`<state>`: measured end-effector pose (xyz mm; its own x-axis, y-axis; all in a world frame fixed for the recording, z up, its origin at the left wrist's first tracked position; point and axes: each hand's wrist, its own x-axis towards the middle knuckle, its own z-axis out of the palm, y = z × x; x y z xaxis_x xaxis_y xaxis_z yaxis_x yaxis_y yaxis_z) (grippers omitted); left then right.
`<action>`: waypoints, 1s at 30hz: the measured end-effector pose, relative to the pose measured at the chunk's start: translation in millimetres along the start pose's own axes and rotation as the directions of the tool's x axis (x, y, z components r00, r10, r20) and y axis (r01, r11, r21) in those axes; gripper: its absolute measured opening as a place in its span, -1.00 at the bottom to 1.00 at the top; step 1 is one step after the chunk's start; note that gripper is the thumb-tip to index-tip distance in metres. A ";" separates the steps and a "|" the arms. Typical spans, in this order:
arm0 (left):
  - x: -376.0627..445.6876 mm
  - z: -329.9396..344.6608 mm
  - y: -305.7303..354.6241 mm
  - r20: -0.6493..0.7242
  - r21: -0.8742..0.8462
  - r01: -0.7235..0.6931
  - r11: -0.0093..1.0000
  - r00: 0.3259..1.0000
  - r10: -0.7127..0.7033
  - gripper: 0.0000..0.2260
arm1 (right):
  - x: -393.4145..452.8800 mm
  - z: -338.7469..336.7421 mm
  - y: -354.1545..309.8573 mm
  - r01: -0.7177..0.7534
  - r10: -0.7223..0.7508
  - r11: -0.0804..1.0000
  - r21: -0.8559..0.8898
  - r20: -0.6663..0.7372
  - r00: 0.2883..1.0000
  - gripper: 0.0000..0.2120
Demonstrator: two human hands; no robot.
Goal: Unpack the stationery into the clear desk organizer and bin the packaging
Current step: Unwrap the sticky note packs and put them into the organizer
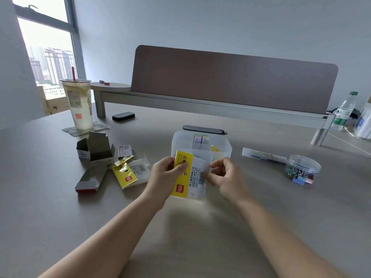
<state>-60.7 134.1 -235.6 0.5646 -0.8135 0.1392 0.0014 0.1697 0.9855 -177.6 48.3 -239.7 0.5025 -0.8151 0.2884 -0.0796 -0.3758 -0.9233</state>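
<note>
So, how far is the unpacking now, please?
Partly done. Sticky-note pads already stand in the clear organizer, and an opened box and an empty yellow wrapper lie on the desk, not binned. The left hand and right hand both hold a yellow packet. The pen pack and clip jar remain untouched.

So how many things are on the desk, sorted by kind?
Yellow packets: 2, one held, one lying
Opened cardboard boxes: 2
Clear desk organizer: 1
Binder clip jar: 1
Pen pack: 1
Iced drink cup: 1
Water bottle: 1
Total: 9
</note>
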 end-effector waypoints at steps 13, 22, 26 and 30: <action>1.5 -10.0 4.3 0.010 -0.135 0.077 0.988 0.997 -0.076 -0.87 | 0.3 -9.6 -9.7 -0.004 0.004 1.000 0.012 0.034 0.999 -0.78; 2.7 -12.5 2.2 0.107 -0.190 0.108 0.976 0.990 -0.088 -0.89 | 0.5 -6.8 -15.3 -0.174 0.134 0.964 0.200 0.197 0.971 -0.91; 3.9 -13.0 2.7 0.084 -0.191 0.090 0.977 0.994 -0.075 -0.90 | 2.9 -1.9 -16.8 -0.207 0.157 0.926 0.315 0.178 0.971 -0.93; 5.6 -15.0 8.0 0.057 -0.202 0.050 0.978 0.998 -0.039 -0.90 | 9.8 0.9 -21.4 -0.225 0.168 0.886 0.405 0.170 0.971 -0.92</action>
<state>-45.2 139.2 -228.3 0.5160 -0.8500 0.1056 0.1965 0.2375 0.9513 -170.2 48.8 -217.3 0.6210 -0.7795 0.0813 0.1649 0.0286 -0.9859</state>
